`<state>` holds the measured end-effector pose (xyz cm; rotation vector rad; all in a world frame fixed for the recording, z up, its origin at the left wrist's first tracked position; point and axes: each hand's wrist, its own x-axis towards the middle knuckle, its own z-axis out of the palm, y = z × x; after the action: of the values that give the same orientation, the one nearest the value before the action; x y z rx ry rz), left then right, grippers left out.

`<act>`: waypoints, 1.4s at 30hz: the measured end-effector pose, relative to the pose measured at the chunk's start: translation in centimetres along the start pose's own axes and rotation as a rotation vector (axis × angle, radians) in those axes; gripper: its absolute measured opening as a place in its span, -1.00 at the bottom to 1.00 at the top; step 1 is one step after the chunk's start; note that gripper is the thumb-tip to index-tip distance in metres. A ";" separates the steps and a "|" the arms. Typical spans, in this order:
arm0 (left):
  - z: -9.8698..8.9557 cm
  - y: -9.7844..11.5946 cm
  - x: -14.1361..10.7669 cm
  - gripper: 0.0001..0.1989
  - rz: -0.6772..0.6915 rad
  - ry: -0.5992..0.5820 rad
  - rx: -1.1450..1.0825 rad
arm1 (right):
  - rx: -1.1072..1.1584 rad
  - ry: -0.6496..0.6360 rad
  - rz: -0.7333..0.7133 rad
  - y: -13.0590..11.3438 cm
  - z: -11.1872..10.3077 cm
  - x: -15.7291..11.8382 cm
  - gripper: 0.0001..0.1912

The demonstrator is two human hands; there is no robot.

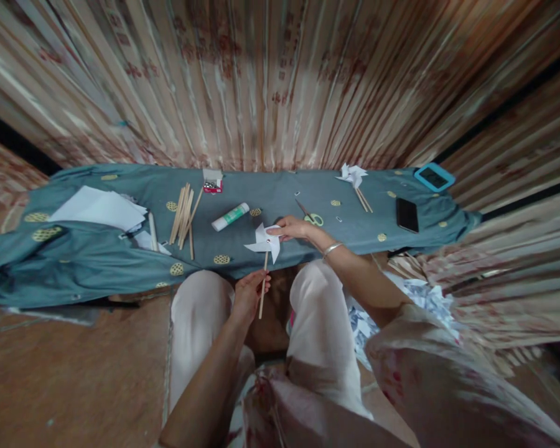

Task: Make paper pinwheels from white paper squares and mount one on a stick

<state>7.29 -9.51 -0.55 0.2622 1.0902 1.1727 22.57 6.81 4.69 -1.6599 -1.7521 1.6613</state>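
Note:
A white paper pinwheel (263,239) with a metal pin at its centre is fixed to the top of a thin wooden stick (262,298). My left hand (249,291) is closed around that stick below the paper blades, over the table's front edge. At the upper right blade, my right hand (289,229) has its thumb and fingers on the paper; the fingertips are partly hidden behind it. Close to the right hand lie scissors (313,218) with pale green handles. A glue stick (231,216) with a green label rests just beyond the pinwheel, to its left.
Several wooden sticks (183,214) lie left of the glue stick, near a small red box of pins (213,185). White paper sheets (100,208) are at the left. Finished-looking pinwheels (353,175), a black phone (407,214) and a blue-framed device (434,178) sit right. A curtain (261,81) hangs behind.

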 end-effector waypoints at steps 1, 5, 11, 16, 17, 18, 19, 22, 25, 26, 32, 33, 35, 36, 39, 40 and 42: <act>0.1 0.2 -0.1 -0.58 0.005 0.003 0.001 | 0.073 0.047 -0.028 0.2 -0.1 -0.2 -0.59; 0.8 1.3 -0.4 -0.57 0.043 -0.005 0.003 | 0.407 0.203 -0.108 1.2 0.2 -0.2 -0.56; 1.5 3.8 0.2 -0.57 0.123 -0.019 0.011 | 0.890 0.265 -0.252 2.5 1.7 0.6 -0.50; 2.3 6.0 2.4 -0.58 0.136 -0.001 0.043 | 0.968 0.224 -0.312 3.6 2.6 1.1 -0.41; 2.5 6.2 3.0 -0.57 0.144 0.010 0.048 | 0.962 0.217 -0.331 3.7 2.6 1.2 -0.40; 2.6 6.2 3.5 -0.55 0.156 0.020 0.051 | 0.954 0.213 -0.346 3.6 2.6 1.3 -0.40; 2.7 6.2 4.0 -0.54 0.165 0.030 0.053 | 0.944 0.215 -0.358 3.6 2.5 1.4 -0.41; 2.7 5.7 5.1 -0.54 0.178 0.041 0.063 | 0.924 0.228 -0.380 3.2 2.3 1.8 -0.43; 2.4 5.2 5.7 -0.54 0.183 0.036 0.083 | 0.927 0.200 -0.371 2.8 2.1 2.2 -0.46; 2.3 5.1 5.8 -0.53 0.185 0.031 0.091 | 0.932 0.192 -0.364 2.7 2.1 2.3 -0.48; 2.3 5.5 6.0 -0.51 0.174 0.001 0.146 | 0.952 0.151 -0.345 2.6 2.3 3.1 -0.57; 2.4 5.6 6.0 -0.50 0.174 0.001 0.153 | 0.956 0.152 -0.343 2.6 2.3 3.2 -0.58; 2.6 5.8 6.2 -0.50 0.186 0.010 0.159 | 0.976 0.154 -0.333 2.5 2.3 3.3 -0.59; 2.6 5.9 6.2 -0.50 0.193 0.017 0.159 | 0.991 0.150 -0.325 2.4 2.3 3.4 -0.60; 2.8 6.0 6.5 -0.50 0.217 0.035 0.157 | 1.052 0.127 -0.288 2.0 2.3 3.3 -0.64; 2.8 6.0 6.5 -0.51 0.223 0.039 0.157 | 1.067 0.116 -0.278 1.9 2.3 3.3 -0.65; 2.8 6.0 6.6 -0.51 0.229 0.045 0.157 | 1.089 0.098 -0.271 1.7 2.3 3.2 -0.66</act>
<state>5.73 -0.46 1.28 0.4954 1.2174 1.3013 20.67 7.62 0.89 -0.9066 -0.6818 1.8146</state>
